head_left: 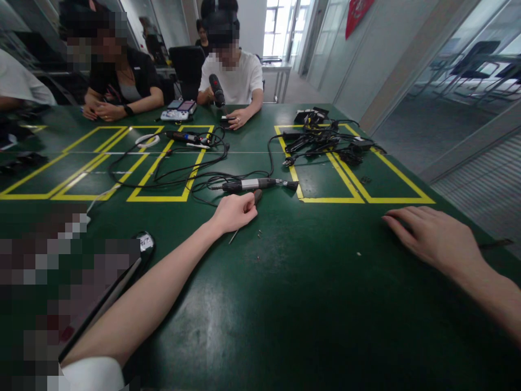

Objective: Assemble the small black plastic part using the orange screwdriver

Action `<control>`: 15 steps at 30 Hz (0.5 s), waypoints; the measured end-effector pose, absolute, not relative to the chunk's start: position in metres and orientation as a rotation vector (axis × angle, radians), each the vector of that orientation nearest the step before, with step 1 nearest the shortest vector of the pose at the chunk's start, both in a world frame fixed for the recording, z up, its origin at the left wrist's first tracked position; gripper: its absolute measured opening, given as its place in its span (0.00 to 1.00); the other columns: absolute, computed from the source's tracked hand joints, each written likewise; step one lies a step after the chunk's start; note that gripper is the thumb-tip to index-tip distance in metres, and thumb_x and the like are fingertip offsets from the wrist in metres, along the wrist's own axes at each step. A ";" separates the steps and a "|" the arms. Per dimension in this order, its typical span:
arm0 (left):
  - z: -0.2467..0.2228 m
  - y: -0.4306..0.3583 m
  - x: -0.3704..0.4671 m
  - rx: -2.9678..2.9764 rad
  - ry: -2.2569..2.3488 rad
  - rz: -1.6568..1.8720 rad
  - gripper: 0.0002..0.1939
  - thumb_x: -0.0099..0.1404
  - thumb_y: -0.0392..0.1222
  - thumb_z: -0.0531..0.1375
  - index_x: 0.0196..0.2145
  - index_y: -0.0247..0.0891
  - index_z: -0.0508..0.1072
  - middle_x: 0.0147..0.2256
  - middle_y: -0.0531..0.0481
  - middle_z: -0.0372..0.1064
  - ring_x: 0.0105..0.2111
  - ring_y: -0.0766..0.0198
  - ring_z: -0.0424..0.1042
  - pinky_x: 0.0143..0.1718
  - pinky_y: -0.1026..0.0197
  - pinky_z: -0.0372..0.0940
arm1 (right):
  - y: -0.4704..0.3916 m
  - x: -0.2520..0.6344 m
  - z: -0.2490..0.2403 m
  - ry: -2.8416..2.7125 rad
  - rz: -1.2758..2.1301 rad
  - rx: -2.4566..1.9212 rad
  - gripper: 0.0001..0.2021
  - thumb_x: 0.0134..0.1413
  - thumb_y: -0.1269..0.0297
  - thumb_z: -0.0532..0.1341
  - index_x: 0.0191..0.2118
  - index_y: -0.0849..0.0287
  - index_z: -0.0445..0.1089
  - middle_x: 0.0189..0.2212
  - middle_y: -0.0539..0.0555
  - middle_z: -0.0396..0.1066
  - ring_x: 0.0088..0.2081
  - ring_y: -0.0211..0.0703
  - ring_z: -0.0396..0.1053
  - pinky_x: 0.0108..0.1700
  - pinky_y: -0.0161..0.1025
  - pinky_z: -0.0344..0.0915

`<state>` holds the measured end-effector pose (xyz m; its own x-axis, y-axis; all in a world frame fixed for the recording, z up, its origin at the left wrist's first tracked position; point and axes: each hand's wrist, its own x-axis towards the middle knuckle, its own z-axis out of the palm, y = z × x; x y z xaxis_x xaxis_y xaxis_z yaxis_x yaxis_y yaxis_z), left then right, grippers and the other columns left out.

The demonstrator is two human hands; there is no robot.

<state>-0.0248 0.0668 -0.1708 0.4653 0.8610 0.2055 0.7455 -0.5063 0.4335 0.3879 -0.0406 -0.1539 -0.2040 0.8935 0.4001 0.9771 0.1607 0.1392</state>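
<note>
My left hand (235,212) is closed around a screwdriver, low over the green table (309,315). The screwdriver's dark handle with a touch of red (258,196) shows past my fingers, and its thin metal shaft (233,237) points down toward the table. Two tiny screws (259,234) lie just right of the shaft. Directly beyond this hand rests a grey and black electric screwdriver (250,185) with its cable. My right hand (437,236) is at the table's right side, fingers extended and holding nothing visible. A thin dark object (497,244) lies behind its wrist.
Tangled black cables and adapters (321,136) lie at the back right among yellow tape outlines (331,200). Another corded tool (187,137) and a white ring (147,141) are further left. Across the table, a person in white (244,73) holds a power screwdriver (217,89); another person sits beside.
</note>
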 end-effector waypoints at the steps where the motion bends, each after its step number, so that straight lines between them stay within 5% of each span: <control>1: -0.171 0.067 -0.025 2.434 1.372 0.582 0.08 0.62 0.40 0.58 0.25 0.40 0.65 0.22 0.56 0.65 0.23 0.65 0.63 0.28 0.62 0.49 | -0.040 0.376 -0.152 -2.216 -0.530 -1.762 0.22 0.65 0.50 0.51 0.36 0.59 0.76 0.36 0.64 0.80 0.38 0.57 0.77 0.40 0.50 0.73; 7: -0.170 0.066 -0.026 2.437 1.355 0.598 0.08 0.61 0.39 0.57 0.25 0.40 0.64 0.21 0.56 0.64 0.22 0.66 0.62 0.28 0.63 0.49 | -0.039 0.244 -0.158 -2.445 0.145 -1.121 0.13 0.65 0.56 0.59 0.50 0.56 0.73 0.52 0.62 0.76 0.52 0.53 0.74 0.53 0.51 0.74; 10: -0.171 0.067 -0.026 2.437 1.353 0.611 0.08 0.61 0.40 0.57 0.25 0.40 0.64 0.21 0.56 0.64 0.22 0.66 0.61 0.28 0.63 0.49 | -0.031 0.185 -0.169 -2.542 0.276 -0.866 0.22 0.59 0.55 0.66 0.55 0.59 0.70 0.58 0.66 0.71 0.58 0.59 0.69 0.57 0.57 0.70; 15: -0.172 0.067 -0.026 2.420 1.345 0.618 0.08 0.61 0.40 0.56 0.25 0.40 0.64 0.21 0.56 0.64 0.22 0.66 0.61 0.28 0.63 0.50 | -0.009 0.155 -0.175 -2.607 0.174 -0.781 0.09 0.64 0.62 0.61 0.46 0.60 0.73 0.47 0.63 0.74 0.48 0.54 0.71 0.49 0.53 0.72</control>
<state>-0.0259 0.0673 -0.1722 0.4680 0.8556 0.2212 0.7250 -0.5149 0.4575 0.1549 -0.0087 -0.1750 -0.7580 0.5501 0.3504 0.4988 0.8351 -0.2320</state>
